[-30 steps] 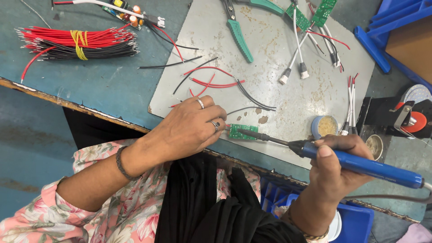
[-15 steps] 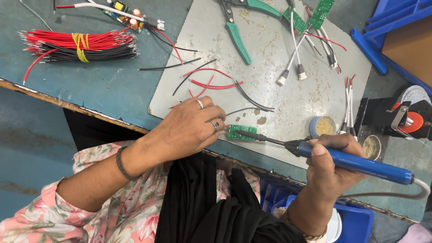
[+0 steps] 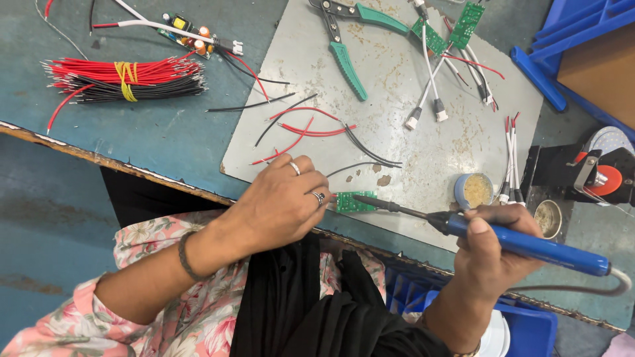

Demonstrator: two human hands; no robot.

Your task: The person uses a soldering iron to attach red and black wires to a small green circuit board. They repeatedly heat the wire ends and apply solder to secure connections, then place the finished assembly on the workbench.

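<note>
The left hand (image 3: 281,205) presses its curled fingers on a small green circuit board (image 3: 355,201) at the near edge of the grey mat (image 3: 397,86). The right hand (image 3: 493,254) is clenched around a blue soldering iron (image 3: 522,241), its tip on the board. Loose red and black wires (image 3: 311,129) lie just beyond; green pliers (image 3: 347,63) farther off.

Green-handled pliers (image 3: 349,63) lying on the grey mat (image 3: 397,79); bundled red and black wires (image 3: 126,79) left of it; small round tin (image 3: 473,190), perhaps flux.
</note>
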